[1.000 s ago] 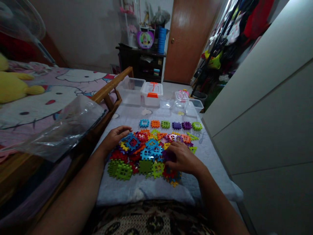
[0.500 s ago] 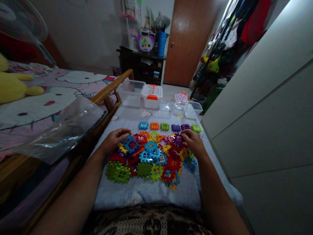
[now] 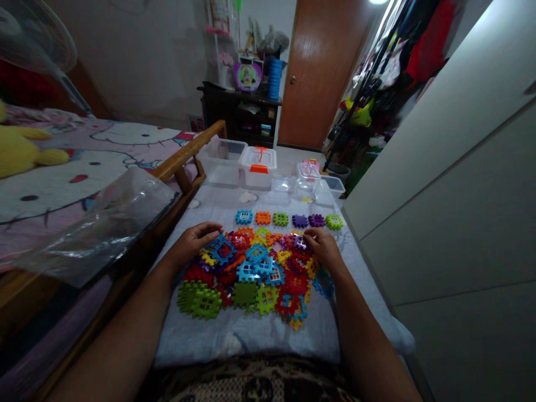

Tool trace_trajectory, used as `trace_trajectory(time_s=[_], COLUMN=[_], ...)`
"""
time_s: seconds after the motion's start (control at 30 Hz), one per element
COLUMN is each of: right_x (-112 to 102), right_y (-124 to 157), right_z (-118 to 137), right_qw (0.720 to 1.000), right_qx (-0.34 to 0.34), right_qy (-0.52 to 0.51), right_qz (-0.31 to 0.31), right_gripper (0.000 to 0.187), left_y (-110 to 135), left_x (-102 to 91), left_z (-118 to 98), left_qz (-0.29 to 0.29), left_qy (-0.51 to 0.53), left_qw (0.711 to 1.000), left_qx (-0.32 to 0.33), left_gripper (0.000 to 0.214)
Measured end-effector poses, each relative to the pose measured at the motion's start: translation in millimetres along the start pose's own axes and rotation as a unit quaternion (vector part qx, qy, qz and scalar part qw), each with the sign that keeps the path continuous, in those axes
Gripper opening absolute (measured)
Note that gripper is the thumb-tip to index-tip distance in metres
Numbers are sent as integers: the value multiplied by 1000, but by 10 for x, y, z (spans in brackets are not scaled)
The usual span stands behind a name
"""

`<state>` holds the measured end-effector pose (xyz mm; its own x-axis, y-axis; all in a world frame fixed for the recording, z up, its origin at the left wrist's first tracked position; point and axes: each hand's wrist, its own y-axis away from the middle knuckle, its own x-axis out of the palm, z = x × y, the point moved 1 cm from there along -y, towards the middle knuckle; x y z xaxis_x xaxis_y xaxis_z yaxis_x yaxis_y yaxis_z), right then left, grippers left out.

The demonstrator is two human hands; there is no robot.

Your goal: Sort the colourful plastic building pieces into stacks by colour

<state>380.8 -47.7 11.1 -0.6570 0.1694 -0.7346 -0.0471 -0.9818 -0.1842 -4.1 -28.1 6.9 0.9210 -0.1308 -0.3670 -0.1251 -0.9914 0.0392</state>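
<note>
A heap of plastic interlocking building blocks [image 3: 255, 254] in many colours lies on the cloth-covered table. My left hand [image 3: 193, 241] rests at the heap's left edge, fingers stretched out and apart, beside a blue square block [image 3: 223, 250]. At the right edge of the heap, my right hand [image 3: 325, 247] pinches a purple window block [image 3: 300, 242] between thumb and fingertips. Beyond the heap, several single blocks stand in a row, from a blue window block [image 3: 244, 216] at left to a light green window block [image 3: 334, 222] at right. Green square blocks [image 3: 207, 301] lie at the near left.
Clear plastic bins [image 3: 224, 159], a lidded box with orange latches [image 3: 258, 167] and smaller clear containers [image 3: 330, 190] stand at the table's far end. A wooden bed rail [image 3: 190, 151] and a plastic bag [image 3: 113, 223] are on the left; a pale cabinet [image 3: 444, 223] borders the right.
My right hand has shifted slightly left with the purple block, which now tilts so that its window face shows. My left hand keeps its place by the heap. The view has shifted slightly.
</note>
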Motion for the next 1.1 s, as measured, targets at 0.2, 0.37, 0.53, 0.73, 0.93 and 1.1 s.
trace_trajectory(time_s=[0.2,0.37,0.53,0.73,0.93,1.1], right_x=[-110,-155,-197,-227,-297,-533], right_y=[-22,-48,-124,-147,-222,-604], right_z=[58,181,223,238,225,17], right_qw=[992,965,956,949,955,971], right_qx=[-81,-117,-117,-119,-148,-136], right_qy=[70,168,178,180,163,170], right_qz=[71,166,204,230,198,95], right_gripper=[34,63,60,62,59,56], left_y=[-2,-8,-13,-14,-13,-12], left_x=[0,-9,-13,-10,-15,-21], left_z=[-12,10,20,32,27,16], left_qz=[-4,0,-1,0,1,0], left_qy=[-2,-6,-9,-4,1,-4], left_qw=[1000,1000,1000,1000,1000,1000], left_qx=[4,5,8,2,-17,-12], left_gripper=[61,62,62,62,64,62])
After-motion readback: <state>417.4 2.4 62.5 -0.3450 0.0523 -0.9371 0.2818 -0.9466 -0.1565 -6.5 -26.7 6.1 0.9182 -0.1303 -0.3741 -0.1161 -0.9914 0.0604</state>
